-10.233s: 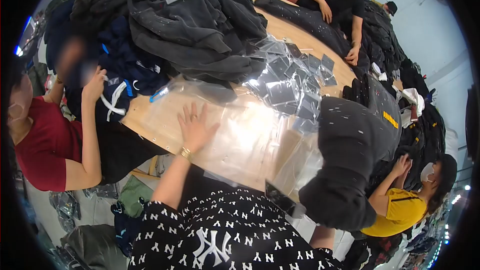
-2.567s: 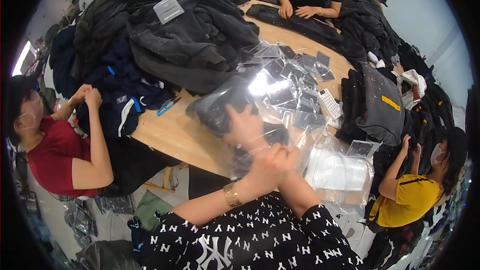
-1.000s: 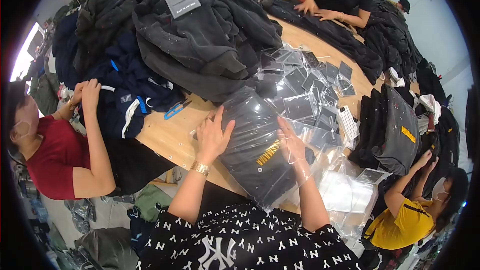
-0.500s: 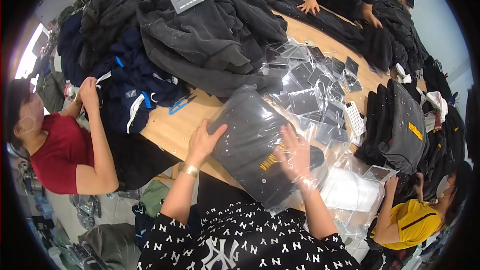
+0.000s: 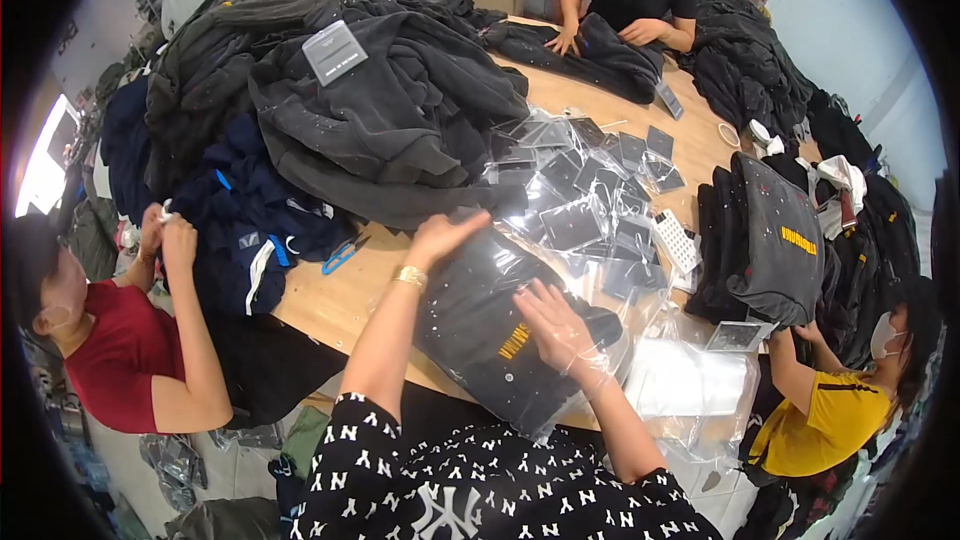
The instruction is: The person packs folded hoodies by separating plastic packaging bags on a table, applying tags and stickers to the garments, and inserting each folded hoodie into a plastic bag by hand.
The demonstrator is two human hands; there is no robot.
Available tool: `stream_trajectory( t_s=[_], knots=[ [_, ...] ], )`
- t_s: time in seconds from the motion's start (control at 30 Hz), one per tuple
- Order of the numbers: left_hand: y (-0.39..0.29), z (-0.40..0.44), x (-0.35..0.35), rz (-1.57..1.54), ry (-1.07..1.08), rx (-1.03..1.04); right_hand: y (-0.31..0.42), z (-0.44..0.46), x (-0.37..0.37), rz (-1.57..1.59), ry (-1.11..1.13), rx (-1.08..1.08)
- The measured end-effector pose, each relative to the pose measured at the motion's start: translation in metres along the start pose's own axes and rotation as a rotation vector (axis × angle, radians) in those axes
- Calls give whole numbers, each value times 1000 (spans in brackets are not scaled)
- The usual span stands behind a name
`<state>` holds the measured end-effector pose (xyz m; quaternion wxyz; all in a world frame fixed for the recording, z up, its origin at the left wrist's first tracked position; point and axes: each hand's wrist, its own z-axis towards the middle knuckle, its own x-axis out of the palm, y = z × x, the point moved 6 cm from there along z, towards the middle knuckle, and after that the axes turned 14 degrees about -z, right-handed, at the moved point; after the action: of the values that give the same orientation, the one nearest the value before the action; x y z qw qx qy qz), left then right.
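Note:
A folded dark grey garment with yellow lettering lies inside a clear plastic bag (image 5: 470,310) in front of me, tilted on the table edge. At its upper left edge is my left hand (image 5: 448,238), its thumb stretched over the plastic and its other fingers mostly hidden at the edge. My right hand (image 5: 560,328) lies flat on the bag beside the lettering, fingers extended, with loose plastic around the wrist. Just beyond the bag, many dark tags in clear plastic (image 5: 575,225) are strewn over the table.
Dark garments (image 5: 370,110) are heaped at the back left, with blue scissors (image 5: 343,256) nearby. Folded garments (image 5: 775,240) stand stacked at right, near a white sheet of small stickers (image 5: 677,243) and clear bags (image 5: 690,380). Several co-workers handle clothes around the table (image 5: 310,300).
My left hand has moved from the bag's left side up to its top edge. My right hand has slid slightly left. Across the table, a co-worker has folded a dark garment over.

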<state>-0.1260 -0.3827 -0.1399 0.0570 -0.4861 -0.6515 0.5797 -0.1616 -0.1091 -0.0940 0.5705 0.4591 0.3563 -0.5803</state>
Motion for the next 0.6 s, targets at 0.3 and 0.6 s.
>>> stream_trajectory(
  t_s=[0.3,0.6],
  knots=[
    [-8,-8,16,154,66,-142,-2,53,14,-139,82,291],
    [-11,-8,12,163,-202,-41,-14,72,30,-166,189,519]
  ],
)
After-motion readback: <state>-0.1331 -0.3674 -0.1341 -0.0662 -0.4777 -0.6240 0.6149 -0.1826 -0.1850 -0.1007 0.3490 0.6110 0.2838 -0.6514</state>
